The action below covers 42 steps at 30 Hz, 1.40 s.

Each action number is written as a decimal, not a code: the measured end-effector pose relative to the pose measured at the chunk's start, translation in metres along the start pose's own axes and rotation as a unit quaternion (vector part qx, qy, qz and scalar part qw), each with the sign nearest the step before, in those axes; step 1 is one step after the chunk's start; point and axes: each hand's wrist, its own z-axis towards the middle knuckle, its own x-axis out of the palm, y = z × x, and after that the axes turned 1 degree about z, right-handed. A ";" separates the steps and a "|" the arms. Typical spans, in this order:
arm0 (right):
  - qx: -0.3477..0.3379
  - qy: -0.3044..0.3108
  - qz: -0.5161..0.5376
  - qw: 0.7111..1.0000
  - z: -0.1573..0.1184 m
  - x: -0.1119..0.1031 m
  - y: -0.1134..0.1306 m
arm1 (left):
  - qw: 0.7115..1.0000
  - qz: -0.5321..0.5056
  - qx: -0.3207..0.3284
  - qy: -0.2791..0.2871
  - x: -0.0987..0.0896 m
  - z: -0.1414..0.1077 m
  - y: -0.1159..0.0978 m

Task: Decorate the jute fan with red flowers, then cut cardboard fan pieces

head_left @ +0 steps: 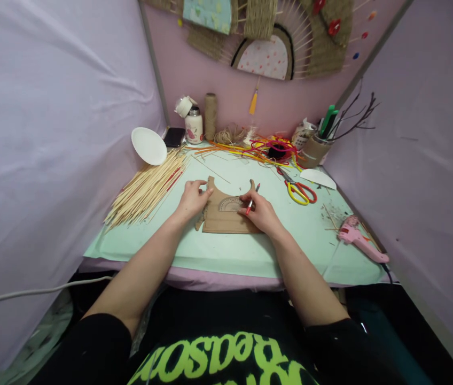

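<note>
Right hand (262, 212) was closed on a slim red pen (252, 200), its fingertips down at the right end of a clear protractor (228, 204). That end was covered by the fingers; the scale was too small to read. Which end of the pen was the tip could not be told.

Cardboard piece (230, 223) lay flat on the table (226, 255) between the two hands, protractor on top, curved cut-out on the far side. Its lower right corner was hidden under the right hand. Left hand (193, 200) was at the left edge, thumb and forefinger near together on the cardboard; whether they pinched it or only rested there could not be told. Ragged bits beside that edge were hard to make out.

Phone (174, 137) partly hidden behind the white plate (149, 146). Dark lump (276, 152) among the coloured cords (256, 148), unclear. Wall hanging (264, 56) cut off at the top.
</note>
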 end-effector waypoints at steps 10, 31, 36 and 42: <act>-0.003 -0.002 -0.014 1.000 -0.001 0.001 0.002 | 0.999 -0.038 -0.014 -0.007 -0.002 -0.001 -0.005; 0.099 -0.055 0.194 0.974 0.009 0.002 -0.009 | 0.862 -0.457 -0.183 0.117 0.003 -0.003 -0.016; 0.151 -0.306 0.252 0.906 0.015 -0.018 -0.028 | 0.855 -0.484 -0.171 0.071 0.000 0.000 -0.016; 0.175 -0.365 0.200 0.893 0.018 -0.033 -0.052 | 0.843 -0.522 -0.113 0.056 -0.014 0.005 -0.016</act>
